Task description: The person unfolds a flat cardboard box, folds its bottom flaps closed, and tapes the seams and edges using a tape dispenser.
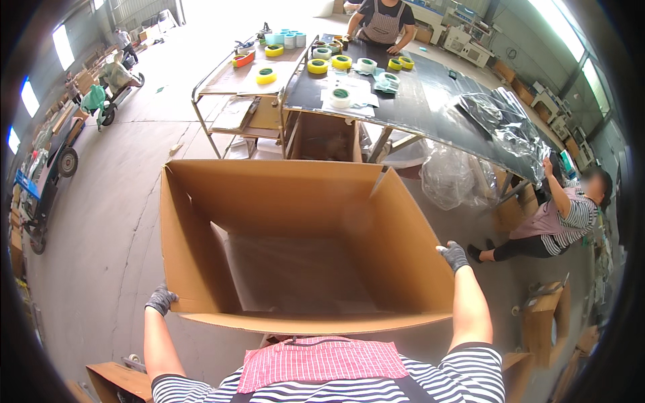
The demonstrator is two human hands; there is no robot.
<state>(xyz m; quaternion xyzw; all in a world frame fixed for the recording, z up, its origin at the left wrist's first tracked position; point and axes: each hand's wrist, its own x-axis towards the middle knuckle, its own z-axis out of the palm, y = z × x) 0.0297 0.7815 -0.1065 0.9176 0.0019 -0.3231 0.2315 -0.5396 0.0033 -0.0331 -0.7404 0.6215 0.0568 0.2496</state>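
A large brown cardboard box (pixel 282 176) stands in front of me, its top open, and the grey floor shows through inside it. My left hand (pixel 161 299), in a grey glove, grips the box's near left corner. On the opposite side my right hand (pixel 454 255), gloved the same way, is closed on the right wall's edge with the thumb up. Both arms are spread wide around the box. The fingers on the outer sides of the walls are partly hidden.
Beyond the box stand a metal cart (pixel 225 80) and a dark worktable (pixel 423 101) with tape rolls (pixel 341 62) and plastic film (pixel 497 114). One co-worker (pixel 383 23) stands behind the table, another (pixel 557 215) at its right end. Smaller cartons (pixel 543 316) sit at my right.
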